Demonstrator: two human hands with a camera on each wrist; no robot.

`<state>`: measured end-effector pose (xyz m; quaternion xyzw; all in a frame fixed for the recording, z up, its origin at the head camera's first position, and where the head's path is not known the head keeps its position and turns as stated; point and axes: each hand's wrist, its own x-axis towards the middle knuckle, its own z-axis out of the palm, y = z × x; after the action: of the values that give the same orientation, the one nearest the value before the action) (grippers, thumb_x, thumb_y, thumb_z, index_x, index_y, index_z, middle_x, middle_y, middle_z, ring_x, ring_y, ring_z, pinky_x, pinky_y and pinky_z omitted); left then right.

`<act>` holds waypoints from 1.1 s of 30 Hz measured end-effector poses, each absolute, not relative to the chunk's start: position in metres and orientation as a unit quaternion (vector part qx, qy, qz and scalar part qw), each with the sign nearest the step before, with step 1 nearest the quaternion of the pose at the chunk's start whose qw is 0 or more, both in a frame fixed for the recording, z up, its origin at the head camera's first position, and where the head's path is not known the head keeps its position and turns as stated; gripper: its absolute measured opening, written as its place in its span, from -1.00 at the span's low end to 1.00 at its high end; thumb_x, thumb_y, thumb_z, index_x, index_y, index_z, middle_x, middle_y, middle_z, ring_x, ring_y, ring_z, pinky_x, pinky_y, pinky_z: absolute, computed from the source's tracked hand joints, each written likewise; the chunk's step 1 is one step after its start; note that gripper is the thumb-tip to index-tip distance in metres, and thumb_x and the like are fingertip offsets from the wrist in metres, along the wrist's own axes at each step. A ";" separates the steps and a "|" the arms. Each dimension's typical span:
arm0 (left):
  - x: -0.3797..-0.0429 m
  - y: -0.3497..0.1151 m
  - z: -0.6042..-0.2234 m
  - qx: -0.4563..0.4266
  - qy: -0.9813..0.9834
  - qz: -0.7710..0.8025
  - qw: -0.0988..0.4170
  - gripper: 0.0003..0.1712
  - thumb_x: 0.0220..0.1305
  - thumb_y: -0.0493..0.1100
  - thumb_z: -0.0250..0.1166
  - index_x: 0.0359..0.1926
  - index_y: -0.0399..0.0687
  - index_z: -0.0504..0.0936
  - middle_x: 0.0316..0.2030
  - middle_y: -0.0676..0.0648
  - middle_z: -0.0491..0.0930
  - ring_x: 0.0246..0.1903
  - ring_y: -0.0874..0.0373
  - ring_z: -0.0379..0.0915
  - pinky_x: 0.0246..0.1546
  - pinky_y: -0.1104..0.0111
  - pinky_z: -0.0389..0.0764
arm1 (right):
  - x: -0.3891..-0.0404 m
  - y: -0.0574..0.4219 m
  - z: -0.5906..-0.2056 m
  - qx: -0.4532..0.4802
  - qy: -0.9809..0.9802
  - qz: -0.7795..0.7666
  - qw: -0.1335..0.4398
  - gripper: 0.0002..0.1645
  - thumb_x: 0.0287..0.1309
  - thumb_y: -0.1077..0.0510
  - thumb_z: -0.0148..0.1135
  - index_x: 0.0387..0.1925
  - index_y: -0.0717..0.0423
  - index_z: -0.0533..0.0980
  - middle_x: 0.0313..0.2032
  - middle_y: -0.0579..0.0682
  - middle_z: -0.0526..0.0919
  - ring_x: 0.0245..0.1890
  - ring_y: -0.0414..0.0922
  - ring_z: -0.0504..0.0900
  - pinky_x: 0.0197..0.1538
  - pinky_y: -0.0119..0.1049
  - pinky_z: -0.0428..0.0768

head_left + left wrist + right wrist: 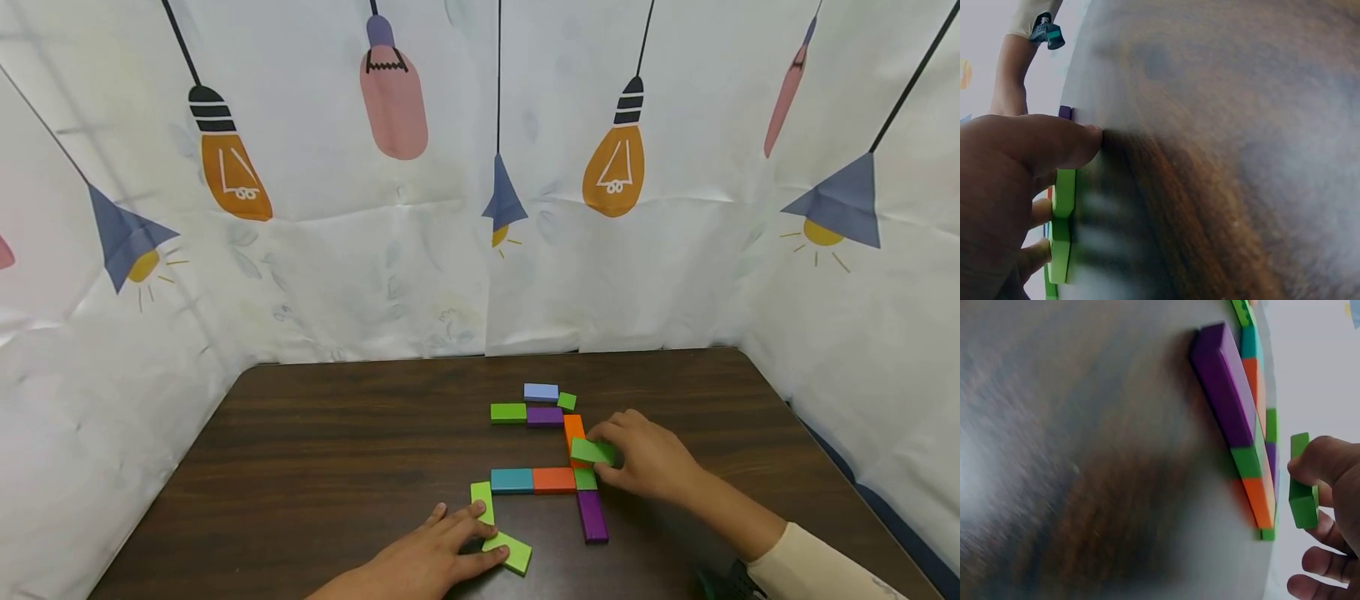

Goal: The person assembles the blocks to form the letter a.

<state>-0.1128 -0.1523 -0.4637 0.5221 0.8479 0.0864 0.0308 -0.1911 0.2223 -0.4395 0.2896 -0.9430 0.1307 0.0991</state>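
My right hand [651, 457] pinches a green block [592, 452] between thumb and fingertips, over the orange block [573, 433] in the head view. The right wrist view shows that green block [1300, 487] held up off the table. My left hand [442, 550] has its fingers spread, fingertips touching two lime blocks: one near-upright in the row [483, 502], the other a slanted block [508, 553]. The left thumb [1066, 140] lies extended near the table surface. To the right of these, a teal block [512, 481], a red-orange block [553, 481] and a small green block [585, 479] form a line.
A purple block [592, 517] runs toward the front from the line. Farther back lie another green block [508, 413], a purple block [544, 417], a light blue block [541, 392] and a small green cube [567, 402]. A printed curtain [450, 275] surrounds the dark wooden table [322, 450].
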 end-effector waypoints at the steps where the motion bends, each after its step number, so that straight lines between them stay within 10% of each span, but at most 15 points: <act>1: -0.113 -0.152 -0.463 0.522 0.848 0.086 0.033 -0.15 0.39 0.51 0.00 0.55 0.27 0.31 0.39 0.06 0.31 0.48 -0.07 0.13 0.14 -0.22 0.49 | -0.189 0.221 -0.439 0.293 -0.942 0.132 0.094 -0.59 0.01 -0.03 0.58 -0.07 -0.12 0.68 -0.15 -0.21 0.62 -0.20 -0.20 0.46 -0.41 -0.38 0.47; 27: -0.113 -0.152 -0.462 0.517 0.850 0.090 0.048 -0.12 0.36 0.52 0.04 0.55 0.29 0.29 0.41 0.08 0.28 0.49 -0.04 0.10 0.18 -0.21 0.46 | -0.145 0.191 -0.440 0.403 -0.906 0.128 0.018 -0.63 0.14 -0.11 0.47 -0.01 -0.19 0.65 -0.10 -0.34 0.61 -0.09 -0.26 0.54 0.18 0.04 0.56; 33: -0.114 -0.153 -0.462 0.516 0.850 0.092 0.053 -0.12 0.35 0.53 0.04 0.56 0.30 0.28 0.42 0.09 0.27 0.49 -0.03 0.10 0.19 -0.20 0.45 | -0.139 0.186 -0.443 0.428 -0.894 0.129 0.012 -0.64 0.17 -0.13 0.45 -0.01 -0.23 0.64 -0.11 -0.38 0.58 -0.15 -0.30 0.47 -0.01 -0.14 0.60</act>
<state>-0.1137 -0.1526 -0.4616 0.5159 0.8500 0.0921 0.0530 -0.1394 0.1857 -0.4428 0.4284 -0.8942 0.1291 0.0119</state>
